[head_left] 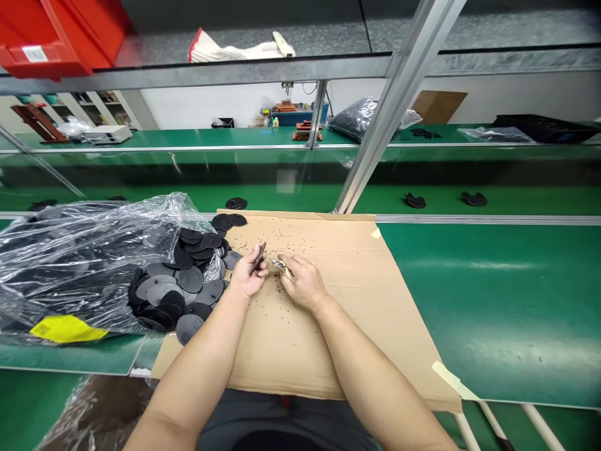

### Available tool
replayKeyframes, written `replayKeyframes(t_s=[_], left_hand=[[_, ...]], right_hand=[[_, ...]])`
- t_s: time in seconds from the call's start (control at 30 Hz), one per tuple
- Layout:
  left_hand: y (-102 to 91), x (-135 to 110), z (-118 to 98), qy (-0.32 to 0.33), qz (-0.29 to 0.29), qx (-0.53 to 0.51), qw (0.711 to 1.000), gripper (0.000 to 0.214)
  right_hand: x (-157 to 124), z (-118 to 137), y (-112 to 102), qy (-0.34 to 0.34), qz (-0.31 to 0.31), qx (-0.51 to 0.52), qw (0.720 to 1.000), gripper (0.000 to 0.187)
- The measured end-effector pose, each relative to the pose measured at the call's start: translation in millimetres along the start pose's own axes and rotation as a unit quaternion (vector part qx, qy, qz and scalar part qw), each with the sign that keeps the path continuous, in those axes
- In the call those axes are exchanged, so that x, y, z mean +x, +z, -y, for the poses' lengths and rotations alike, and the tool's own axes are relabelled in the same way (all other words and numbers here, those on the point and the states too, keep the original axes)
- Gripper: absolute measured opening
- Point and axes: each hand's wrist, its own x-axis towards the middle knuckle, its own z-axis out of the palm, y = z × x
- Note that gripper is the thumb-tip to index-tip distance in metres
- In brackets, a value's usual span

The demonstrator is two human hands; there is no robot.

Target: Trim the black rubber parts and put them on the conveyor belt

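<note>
My left hand (248, 274) is closed on a black plastic disc (258, 257), held on edge above the cardboard sheet (357, 294). My right hand (303, 282) is closed round a small metal cutting tool (280, 266) whose tip points at the disc. A heap of similar black discs (192, 282) spills from a clear plastic bag (79, 263) just left of my left hand. Tiny dark trimmings (300, 241) are scattered over the cardboard in front of my hands.
A slanted aluminium post (389, 119) rises behind the cardboard. A green conveyor belt (493, 181) carries a few black discs (416, 200). A red bin (61, 34) and white gloves (235, 50) lie on the upper shelf. A yellow label (66, 329) sits in the bag.
</note>
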Motion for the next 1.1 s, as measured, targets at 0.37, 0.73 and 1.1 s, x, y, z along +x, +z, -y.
replayKeyframes(t_s=[0.37,0.73,1.1], left_hand=[[5.5,-3.5,2.1,-0.011,-0.007,0.073,0.997,0.012],[5.0,-4.1,4.5,0.034,-0.027,0.124,0.991,0.019],[2.7,-1.8,2.8,0.013,-0.018,0.084,0.996,0.012]], right_hand=[[2.0,4.4,-5.5,0.002,0.073,-0.021,0.997,0.038],[6.1,14.8,-22.1,0.030,0.140,-0.061,0.988,0.039],[3.8,11.5,-10.0,0.060,0.102,0.088,0.989,0.038]])
